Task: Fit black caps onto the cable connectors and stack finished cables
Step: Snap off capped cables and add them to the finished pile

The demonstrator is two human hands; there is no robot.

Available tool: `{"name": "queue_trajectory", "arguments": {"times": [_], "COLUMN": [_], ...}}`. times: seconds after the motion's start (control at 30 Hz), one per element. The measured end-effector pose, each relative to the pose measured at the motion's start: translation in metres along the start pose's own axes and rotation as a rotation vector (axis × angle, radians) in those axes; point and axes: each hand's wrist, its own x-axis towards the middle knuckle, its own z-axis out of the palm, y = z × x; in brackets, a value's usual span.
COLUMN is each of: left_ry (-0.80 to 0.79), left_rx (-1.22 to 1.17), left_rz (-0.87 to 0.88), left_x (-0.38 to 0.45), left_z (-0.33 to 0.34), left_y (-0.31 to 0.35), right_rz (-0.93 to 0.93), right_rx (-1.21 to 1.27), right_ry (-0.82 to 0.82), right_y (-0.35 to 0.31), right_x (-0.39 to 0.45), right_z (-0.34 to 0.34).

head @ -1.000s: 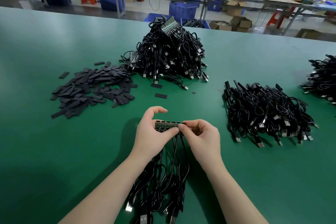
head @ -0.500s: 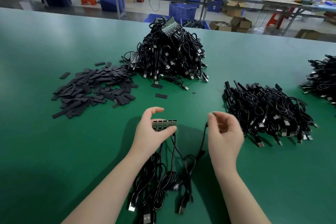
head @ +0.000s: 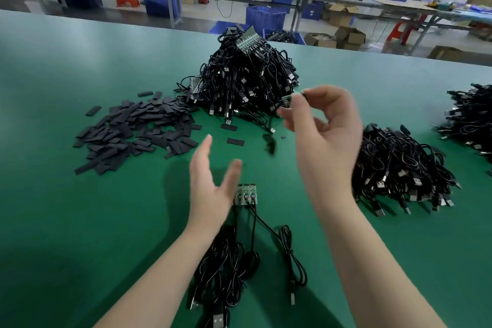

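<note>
**Right hand lifts one board end, strip lies on the mat**

While the right hand (head: 323, 138) hangs raised above the green table (head: 80, 221), I see its thumb and forefinger pinching a small connector board (head: 288, 100), greenish, its outline smeared by blur. A thin black lead (head: 269, 145) trails below it, also blurred. Left hand (head: 213, 189) is spread flat, fingers straight, thumb apart, holding nothing; I can't say if it touches the mat.

I'll take the strip of joined boards (head: 246, 194) as my landmark: small green rectangles side by side, lying flat just beside the left thumb, partly hidden by that hand. Nearer me from the strip, its black cables (head: 231, 266) run down in glossy coiled loops ending in metal plugs. Beyond the strip and to the left lies the spread of black caps (head: 133, 133), flat matte rectangles, heaped loosely, with two loose caps (head: 235, 141) lying apart between the spread and the strip. Straight beyond the strip rises the tall tangled heap of uncapped cables (head: 247, 82), shiny plugs poking out, another board strip on its peak; the raised right hand covers its right foot. To the right of the strip, partly behind the right wrist, sits the lower pile of cables (head: 399, 168), and further right another pile (head: 471, 117) at the frame's edge. Far beyond, benches, blue crates (head: 263, 18) and cardboard boxes.
</note>
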Motion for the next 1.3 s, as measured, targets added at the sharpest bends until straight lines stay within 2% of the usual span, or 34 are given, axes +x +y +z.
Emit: {"name": "queue_trajectory", "arguments": {"times": [0.07, 0.13, 0.2, 0.27, 0.33, 0.53, 0.6, 0.67, 0.7, 0.73, 0.77, 0.83, 0.87, 0.9, 0.97, 1.03, 1.1, 1.2, 1.3], "left_ry": [0.239, 0.353, 0.231, -0.028, -0.185, -0.257, -0.257, -0.221, -0.195, -0.172, -0.154, -0.134, -0.13, -0.129, -0.138, -0.142, -0.146, -0.142, -0.121], "left_rx": [0.133, 0.38, 0.576, 0.681, 0.694, 0.559, 0.535, 0.504, 0.5, 0.505, 0.513, 0.52, 0.518, 0.513, 0.495, 0.456, 0.412, 0.356, 0.339], "left_rz": [0.269, 0.551, 0.638, 0.521, 0.434, 0.267, 0.272, 0.271, 0.276, 0.278, 0.272, 0.244, 0.231, 0.221, 0.21, 0.197, 0.202, 0.201, 0.191], "left_x": [0.003, 0.008, 0.008, 0.004, -0.002, 0.002, 0.002, 0.002, 0.003, 0.003, 0.004, 0.005, 0.005, 0.005, 0.006, 0.005, 0.004, 0.006, 0.01], "left_z": [-0.011, -0.02, -0.02, -0.011, -0.004, -0.005, -0.003, -0.003, -0.003, -0.003, -0.003, -0.002, -0.001, -0.001, 0.0, 0.0, 0.0, -0.001, -0.003], "left_y": [0.005, 0.007, 0.01, 0.014, 0.011, 0.002, 0.0, -0.001, -0.003, -0.004, -0.005, -0.006, -0.006, -0.006, -0.007, -0.007, -0.006, -0.007, -0.01], "right_rz": [0.273, 0.567, 0.778, 0.859, 0.838, 0.668, 0.53, 0.412, 0.414, 0.483, 0.595, 0.866, 0.95, 0.949, 0.761, 0.533, 0.423, 0.372, 0.286], "right_rx": [0.144, 0.201, 0.174, 0.109, 0.032, -0.376, -0.671, -1.147, -1.323, -1.384, -1.314, -0.939, -0.806, -0.778, -0.93, -1.092, -1.053, -0.923, -0.963], "right_ry": [0.001, -0.016, -0.065, -0.113, -0.124, -0.331, -0.407, -0.577, -0.66, -0.739, -0.807, -0.826, -0.81, -0.801, -0.745, -0.617, -0.523, -0.629, -0.8], "right_y": [0.014, 0.033, 0.055, 0.071, 0.079, 0.073, 0.065, 0.059, 0.057, 0.054, 0.052, 0.047, 0.045, 0.047, 0.059, 0.079, 0.1, 0.132, 0.158], "right_x": [0.004, 0.003, -0.006, -0.018, -0.025, -0.035, -0.038, -0.042, -0.044, -0.047, -0.049, -0.051, -0.049, -0.045, -0.031, -0.012, 0.008, 0.035, 0.05], "right_z": [0.009, 0.014, 0.014, 0.01, 0.001, -0.029, -0.037, -0.048, -0.052, -0.055, -0.056, -0.052, -0.05, -0.048, -0.044, -0.035, -0.019, 0.009, 0.033]}}
